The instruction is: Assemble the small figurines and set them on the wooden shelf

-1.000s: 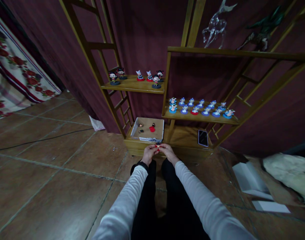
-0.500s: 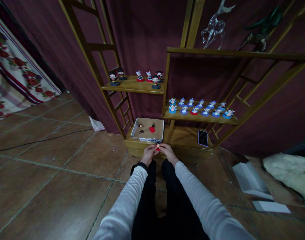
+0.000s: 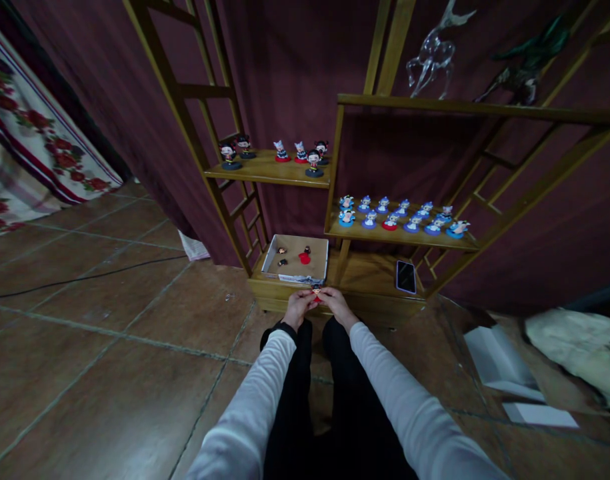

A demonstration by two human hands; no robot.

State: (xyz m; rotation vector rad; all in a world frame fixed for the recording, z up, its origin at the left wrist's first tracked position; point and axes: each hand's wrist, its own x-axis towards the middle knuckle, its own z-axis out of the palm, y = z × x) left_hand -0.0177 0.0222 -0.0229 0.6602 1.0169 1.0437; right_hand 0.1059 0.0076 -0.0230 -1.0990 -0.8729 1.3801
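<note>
Between my two hands is a small figurine (image 3: 316, 291) with dark hair and a red lower part, held in front of the cabinet's lower edge. My left hand (image 3: 297, 307) grips it from the left, fingers closed. From the other side my right hand (image 3: 337, 304) pinches it with closed fingertips. The fingers cover much of its lower part. Just beyond them an open cardboard box (image 3: 291, 271) rests on the cabinet's bottom board. Inside lie a few small dark-haired figurine parts (image 3: 283, 262) and red pieces (image 3: 305, 258).
Several dark-haired figurines (image 3: 313, 163) and two cat-like ones stand on the upper left shelf (image 3: 269, 175). Rows of blue and white figurines (image 3: 369, 219) fill the right shelf. A phone (image 3: 405, 277) lies below them. A glass deer (image 3: 433, 53) stands on top. White cartons (image 3: 502, 360) lie on the floor.
The view has shifted very slightly. Both hands stay at the same spot, still holding the figurine.
</note>
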